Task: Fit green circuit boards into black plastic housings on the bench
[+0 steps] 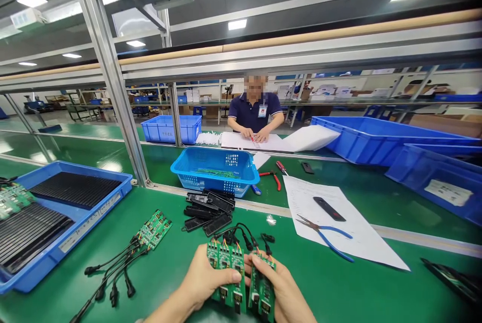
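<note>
My left hand (205,275) is closed round a green circuit board panel (226,267), its thumb across the front. Beside it, my right hand (280,285) grips a narrower green board piece (261,288) between thumb and fingers. The two pieces are close together near the bottom centre. Black cables with round plugs (246,240) run from their upper edges. On the green bench to the left lies another circuit board panel (154,230) with black cables attached. A pile of black plastic casings (211,210) sits just beyond my hands.
A light blue basket (214,182) stands beyond the casings. Blue-handled pliers (331,237) and a black bar (329,209) rest on white paper (346,197) at right. A blue tray (94,212) holds black slotted racks at left. A person (256,112) works opposite.
</note>
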`<state>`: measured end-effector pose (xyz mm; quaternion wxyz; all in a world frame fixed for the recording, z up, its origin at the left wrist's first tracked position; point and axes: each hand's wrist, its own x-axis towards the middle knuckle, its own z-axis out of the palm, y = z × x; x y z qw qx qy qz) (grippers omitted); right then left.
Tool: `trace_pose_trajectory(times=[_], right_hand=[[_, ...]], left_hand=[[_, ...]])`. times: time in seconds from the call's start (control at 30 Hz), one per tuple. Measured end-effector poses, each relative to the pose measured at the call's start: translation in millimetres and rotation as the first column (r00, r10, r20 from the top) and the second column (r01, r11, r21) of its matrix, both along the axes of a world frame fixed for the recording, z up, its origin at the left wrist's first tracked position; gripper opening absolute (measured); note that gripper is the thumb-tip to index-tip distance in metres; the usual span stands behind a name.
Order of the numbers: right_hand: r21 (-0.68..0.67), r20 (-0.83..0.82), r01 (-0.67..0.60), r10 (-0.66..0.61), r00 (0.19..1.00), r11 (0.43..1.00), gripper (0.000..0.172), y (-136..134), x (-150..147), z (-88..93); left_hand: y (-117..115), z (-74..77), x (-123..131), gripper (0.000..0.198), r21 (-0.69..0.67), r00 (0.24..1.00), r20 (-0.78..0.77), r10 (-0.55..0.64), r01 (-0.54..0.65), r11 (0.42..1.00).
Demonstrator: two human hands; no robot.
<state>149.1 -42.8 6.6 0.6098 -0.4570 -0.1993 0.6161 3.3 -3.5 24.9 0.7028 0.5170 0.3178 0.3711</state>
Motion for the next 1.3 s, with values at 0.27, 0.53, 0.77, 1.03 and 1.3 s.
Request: trace_pose_trajectory(times=[0.27,0.53,0.77,1.03,1.3], right_hand=[[0.115,0.126,-0.092,0.078,0.989,0.989,0.042,0.2,-11.5,-15.4],[0.231,0.508,-0.046,-0.08,0.857,0.972,0.042,2.3,-2.0,-31.5],[0.228,0.656,0.033,-0.179,0.734,0.973,0.042,-0.3,-0.4,-37.4],[0.254,0.669,0.087,-0.24,0.704,0.963,0.042,0.9,-4.7,-39.7],[0.145,0.24,0.009,-0.044,0.97,0.989,0.042,0.0,-5.5,-14.7]], left_hand=[[0.2,-11.8,-4.2,0.046,0.151,0.989,-0.135,-0.051,0.072,0.986],[2.0,-28.3,-0.4,0.021,0.218,0.949,-0.295,0.108,-0.044,0.975],[-9.3,-25.1,5.5,0.011,0.476,0.812,-0.483,0.328,-0.071,0.876],[-9.5,-23.2,6.0,0.016,0.674,0.797,-0.461,0.39,0.029,0.738],[3.4,-17.7,0.9,0.028,0.103,0.981,-0.196,-0.004,0.025,0.994]])
